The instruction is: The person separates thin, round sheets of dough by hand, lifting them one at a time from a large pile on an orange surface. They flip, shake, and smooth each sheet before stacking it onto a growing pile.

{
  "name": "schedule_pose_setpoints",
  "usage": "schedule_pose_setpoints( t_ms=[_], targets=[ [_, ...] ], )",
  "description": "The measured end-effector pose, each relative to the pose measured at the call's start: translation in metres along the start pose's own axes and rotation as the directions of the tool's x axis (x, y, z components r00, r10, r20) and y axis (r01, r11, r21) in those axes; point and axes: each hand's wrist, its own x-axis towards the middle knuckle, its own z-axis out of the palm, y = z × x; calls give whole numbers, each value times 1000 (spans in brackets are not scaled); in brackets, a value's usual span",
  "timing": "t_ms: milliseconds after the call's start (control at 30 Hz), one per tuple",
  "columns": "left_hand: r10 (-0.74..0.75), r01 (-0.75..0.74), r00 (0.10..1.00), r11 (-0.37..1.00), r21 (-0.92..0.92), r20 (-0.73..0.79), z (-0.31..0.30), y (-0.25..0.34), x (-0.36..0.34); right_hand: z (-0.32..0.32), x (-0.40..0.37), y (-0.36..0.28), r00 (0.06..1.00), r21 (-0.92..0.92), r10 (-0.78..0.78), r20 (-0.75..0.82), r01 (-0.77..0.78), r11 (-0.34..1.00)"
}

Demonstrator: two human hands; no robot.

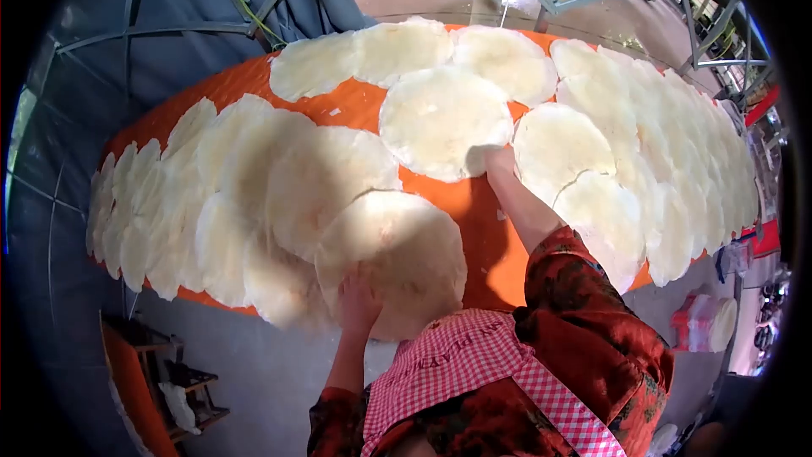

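Note:
Many thin, round, pale sheets lie on an orange cloth (486, 267). My left hand (359, 298) rests at the lower left part of a large round sheet (393, 245) near the front edge; whether its fingers grip the sheet is unclear. My right hand (497, 159) reaches further forward and touches the right edge of another round sheet (444, 123) in the middle. Its fingertips are hard to make out there. To the right of that hand lies one more sheet (562, 148).
Overlapping sheets cover the left (182, 195) and right (677, 152) of the cloth. A dark tarp (76, 118) on a metal frame hangs at the left. Below left stands a wooden rack (186, 389); stacked pale rounds (719, 322) sit at the lower right.

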Motion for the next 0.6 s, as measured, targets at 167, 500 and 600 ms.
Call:
schedule_pose_setpoints(
  t_ms=[167, 500, 600],
  targets=[
    [5, -5, 1000, 1000, 2, 12, -8, 3, 4, 58, 85, -5, 971, 622, -153, 185, 5, 783],
    [-278, 176, 942, -67, -982, 188, -13, -12, 31, -88, -159, -242, 406, -202, -801, 439, 914, 353],
    [-149, 147, 951, -551, -821, 270, -30, 6, 35, -68, -215, -160, 108, -9, -881, 460, 993, 117]
  ],
)
